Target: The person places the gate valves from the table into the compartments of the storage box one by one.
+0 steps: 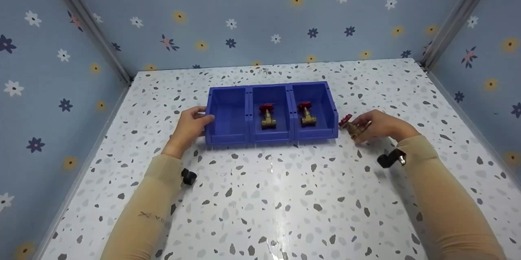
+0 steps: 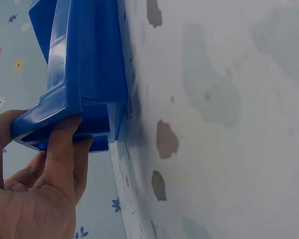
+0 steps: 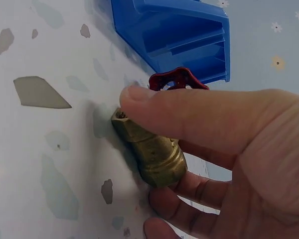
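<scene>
Three joined blue bins (image 1: 270, 136) stand in a row on the speckled table. My left hand (image 1: 190, 127) grips the outer wall of the leftmost bin, thumb on its rim and fingers against the side, as the left wrist view also shows. Between the thumb and fingers of my right hand (image 1: 380, 125) is a brass gate valve (image 3: 152, 152) with a red handwheel (image 3: 177, 78), just right of the row and close over the table. One similar valve (image 1: 268, 119) lies in the middle bin and another valve (image 1: 308, 117) in the right bin; the left bin holds nothing.
The white speckled table (image 1: 252, 203) runs up to a flowered blue back wall (image 1: 260, 20). Similar panels rise at the left (image 1: 49, 101) and right (image 1: 488, 73). A small black camera mount sits on each wrist.
</scene>
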Demonstrator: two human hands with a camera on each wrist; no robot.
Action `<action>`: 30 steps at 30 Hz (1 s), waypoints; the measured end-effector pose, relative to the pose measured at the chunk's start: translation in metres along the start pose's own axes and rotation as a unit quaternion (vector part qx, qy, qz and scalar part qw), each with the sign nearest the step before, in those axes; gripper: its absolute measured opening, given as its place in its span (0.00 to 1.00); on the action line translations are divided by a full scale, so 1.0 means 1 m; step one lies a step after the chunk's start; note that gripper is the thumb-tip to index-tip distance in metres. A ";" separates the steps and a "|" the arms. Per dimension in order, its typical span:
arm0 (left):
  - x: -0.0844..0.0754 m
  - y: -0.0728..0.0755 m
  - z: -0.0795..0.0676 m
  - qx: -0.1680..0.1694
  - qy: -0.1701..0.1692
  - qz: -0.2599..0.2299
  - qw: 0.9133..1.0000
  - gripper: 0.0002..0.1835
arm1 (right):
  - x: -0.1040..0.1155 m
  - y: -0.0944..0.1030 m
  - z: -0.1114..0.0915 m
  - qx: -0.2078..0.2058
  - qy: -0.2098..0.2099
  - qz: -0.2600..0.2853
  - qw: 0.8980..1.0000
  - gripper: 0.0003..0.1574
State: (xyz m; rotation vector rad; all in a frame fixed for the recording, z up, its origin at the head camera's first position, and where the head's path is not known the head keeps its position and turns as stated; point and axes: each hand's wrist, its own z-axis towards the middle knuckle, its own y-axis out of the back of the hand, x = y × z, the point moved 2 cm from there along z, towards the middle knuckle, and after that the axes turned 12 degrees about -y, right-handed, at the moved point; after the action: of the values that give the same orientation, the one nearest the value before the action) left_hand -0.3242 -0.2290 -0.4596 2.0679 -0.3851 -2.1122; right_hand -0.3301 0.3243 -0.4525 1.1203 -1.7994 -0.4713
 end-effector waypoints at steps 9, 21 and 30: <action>-0.001 -0.001 0.001 -0.004 0.000 -0.011 1.000 0.29 | -0.002 0.001 0.000 0.001 -0.006 -0.006 1.000 0.41; 0.003 0.000 0.002 -0.003 0.001 -0.008 1.000 0.28 | -0.001 -0.001 -0.002 -0.023 -0.019 -0.011 1.000 0.38; 0.002 0.000 0.001 -0.004 -0.001 -0.008 1.000 0.28 | 0.000 -0.003 -0.002 -0.032 -0.011 -0.008 0.999 0.36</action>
State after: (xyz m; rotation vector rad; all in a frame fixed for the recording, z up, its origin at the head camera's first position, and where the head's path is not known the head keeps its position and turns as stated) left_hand -0.3252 -0.2299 -0.4616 2.0722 -0.3610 -2.1220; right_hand -0.3268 0.3231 -0.4531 1.0903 -1.7838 -0.5483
